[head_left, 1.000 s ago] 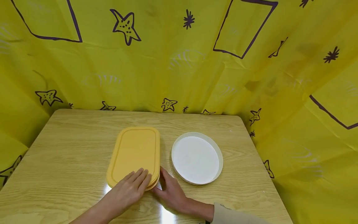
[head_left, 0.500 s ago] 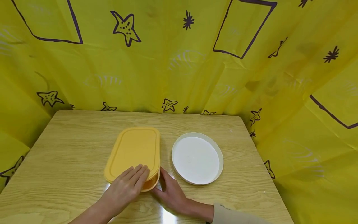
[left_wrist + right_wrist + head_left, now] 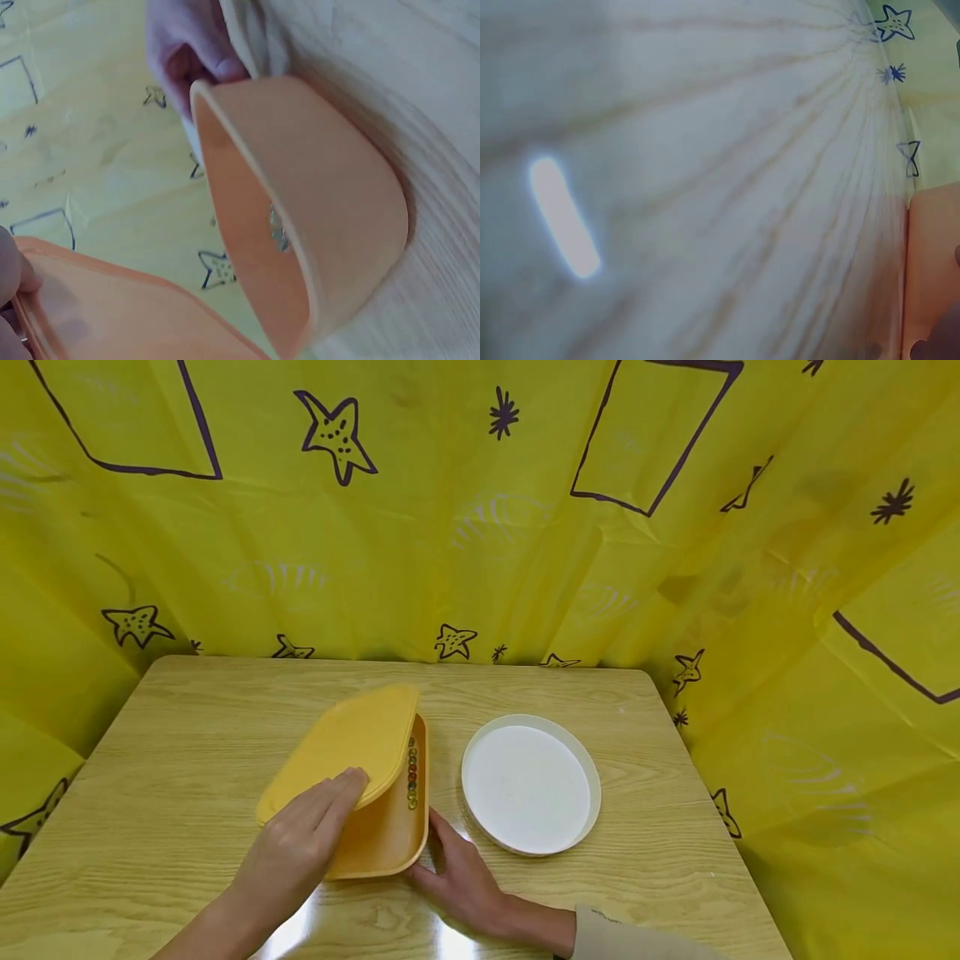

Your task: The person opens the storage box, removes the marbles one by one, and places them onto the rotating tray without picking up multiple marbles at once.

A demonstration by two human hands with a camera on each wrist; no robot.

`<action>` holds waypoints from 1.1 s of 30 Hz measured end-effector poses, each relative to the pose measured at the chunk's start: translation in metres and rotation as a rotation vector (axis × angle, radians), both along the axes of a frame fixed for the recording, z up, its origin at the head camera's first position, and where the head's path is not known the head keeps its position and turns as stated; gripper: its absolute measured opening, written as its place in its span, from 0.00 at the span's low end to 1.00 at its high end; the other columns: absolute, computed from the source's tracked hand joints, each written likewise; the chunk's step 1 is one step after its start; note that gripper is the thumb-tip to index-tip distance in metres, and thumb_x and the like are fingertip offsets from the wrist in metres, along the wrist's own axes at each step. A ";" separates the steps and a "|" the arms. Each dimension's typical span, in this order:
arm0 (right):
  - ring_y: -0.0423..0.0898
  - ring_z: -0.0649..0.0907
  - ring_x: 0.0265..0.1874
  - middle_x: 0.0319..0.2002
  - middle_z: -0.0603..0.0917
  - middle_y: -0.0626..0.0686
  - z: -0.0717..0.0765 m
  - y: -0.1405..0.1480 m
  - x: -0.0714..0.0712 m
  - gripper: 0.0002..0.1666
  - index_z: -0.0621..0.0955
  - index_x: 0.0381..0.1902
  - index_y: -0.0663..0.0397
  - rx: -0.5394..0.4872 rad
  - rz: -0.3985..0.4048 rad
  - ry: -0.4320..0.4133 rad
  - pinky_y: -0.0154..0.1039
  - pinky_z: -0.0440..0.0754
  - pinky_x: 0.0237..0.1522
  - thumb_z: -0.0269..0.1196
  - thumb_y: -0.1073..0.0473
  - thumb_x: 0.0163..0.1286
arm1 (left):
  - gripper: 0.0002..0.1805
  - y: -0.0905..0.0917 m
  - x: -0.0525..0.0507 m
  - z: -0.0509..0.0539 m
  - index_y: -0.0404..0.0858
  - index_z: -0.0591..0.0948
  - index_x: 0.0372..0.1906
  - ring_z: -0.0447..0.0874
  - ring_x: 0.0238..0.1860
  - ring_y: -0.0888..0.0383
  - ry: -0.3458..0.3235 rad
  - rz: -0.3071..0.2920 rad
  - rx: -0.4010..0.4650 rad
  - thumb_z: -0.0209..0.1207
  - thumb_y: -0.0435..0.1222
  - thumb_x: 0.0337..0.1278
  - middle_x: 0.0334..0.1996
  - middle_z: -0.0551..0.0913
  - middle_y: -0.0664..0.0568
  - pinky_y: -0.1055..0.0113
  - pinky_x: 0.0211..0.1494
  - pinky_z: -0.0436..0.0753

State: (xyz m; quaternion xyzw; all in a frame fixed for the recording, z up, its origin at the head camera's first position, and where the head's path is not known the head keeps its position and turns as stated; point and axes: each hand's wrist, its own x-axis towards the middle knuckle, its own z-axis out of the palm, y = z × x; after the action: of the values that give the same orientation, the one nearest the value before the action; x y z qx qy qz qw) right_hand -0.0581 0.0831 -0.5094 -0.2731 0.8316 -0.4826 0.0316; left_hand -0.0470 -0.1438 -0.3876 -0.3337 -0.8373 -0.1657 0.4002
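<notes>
A yellow rectangular lid [image 3: 348, 743] is tilted above a deep yellow box [image 3: 382, 835], and my left hand [image 3: 292, 843] grips its near right edge. In the left wrist view the lid [image 3: 135, 307] is apart from the near part of the box [image 3: 315, 195]. Small round coloured pieces [image 3: 412, 777] lie in a row inside the box along its right side. My right hand [image 3: 461, 877] holds the box's near right corner, thumb at the near side and fingers at the right wall. The lid hides the box's left part.
A round white tray [image 3: 528, 789] with a raised rim stands right of the box, close to my right hand. Both are on a wood-grain table [image 3: 187, 752]. A yellow curtain [image 3: 450, 527] with drawn stars hangs behind and beside the table.
My left hand has moved left and lifted the lid's right side, so the lid tilts and the box's inside and the small pieces show. My right hand has stayed at the corner.
</notes>
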 end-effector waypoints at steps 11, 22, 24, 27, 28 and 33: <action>0.52 0.70 0.68 0.71 0.69 0.57 -0.003 0.001 0.000 0.46 0.56 0.77 0.59 -0.029 0.038 0.055 0.44 0.71 0.64 0.64 0.49 0.72 | 0.20 -0.044 -0.010 0.009 0.24 0.82 0.48 0.83 0.23 0.46 -0.036 0.250 0.378 0.48 0.38 0.73 0.33 0.86 0.34 0.71 0.22 0.79; 0.53 0.69 0.69 0.72 0.66 0.59 -0.004 0.002 0.000 0.47 0.54 0.78 0.60 -0.046 0.059 0.063 0.44 0.69 0.65 0.64 0.51 0.72 | 0.14 -0.086 -0.006 0.018 0.24 0.81 0.54 0.76 0.29 0.83 -0.419 0.547 0.913 0.57 0.27 0.67 0.33 0.76 0.80 0.87 0.30 0.73; 0.53 0.68 0.69 0.73 0.66 0.59 -0.004 0.002 0.000 0.47 0.54 0.78 0.60 -0.054 0.061 0.051 0.44 0.69 0.66 0.64 0.51 0.72 | 0.15 -0.093 -0.007 0.017 0.27 0.80 0.56 0.80 0.31 0.81 -0.513 0.560 1.047 0.57 0.28 0.69 0.33 0.79 0.77 0.85 0.31 0.76; 0.52 0.68 0.69 0.73 0.66 0.58 -0.004 0.002 0.000 0.48 0.54 0.78 0.60 -0.070 0.065 0.033 0.43 0.68 0.66 0.65 0.52 0.71 | 0.12 -0.102 -0.008 0.014 0.34 0.82 0.53 0.83 0.30 0.76 -0.597 0.524 1.299 0.57 0.27 0.68 0.30 0.83 0.69 0.82 0.31 0.78; 0.52 0.69 0.69 0.72 0.66 0.58 -0.004 0.002 -0.001 0.48 0.54 0.78 0.60 -0.073 0.066 0.035 0.43 0.69 0.66 0.65 0.52 0.71 | 0.12 -0.105 -0.009 0.012 0.36 0.83 0.51 0.84 0.30 0.74 -0.609 0.496 1.394 0.57 0.27 0.67 0.29 0.84 0.66 0.81 0.31 0.79; 0.51 0.69 0.69 0.72 0.68 0.56 -0.003 0.001 -0.001 0.47 0.56 0.78 0.59 -0.078 0.061 0.020 0.43 0.68 0.66 0.66 0.52 0.70 | 0.11 -0.113 -0.011 0.004 0.41 0.85 0.42 0.86 0.31 0.67 -0.602 0.412 1.728 0.58 0.24 0.65 0.27 0.84 0.54 0.78 0.33 0.81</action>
State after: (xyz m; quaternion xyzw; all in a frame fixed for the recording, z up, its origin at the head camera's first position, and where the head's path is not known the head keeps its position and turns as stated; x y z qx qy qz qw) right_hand -0.0588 0.0844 -0.5128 -0.3039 0.8038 -0.5107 0.0275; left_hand -0.0580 -0.2573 -0.3840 0.2909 -0.5348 -0.7355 0.2973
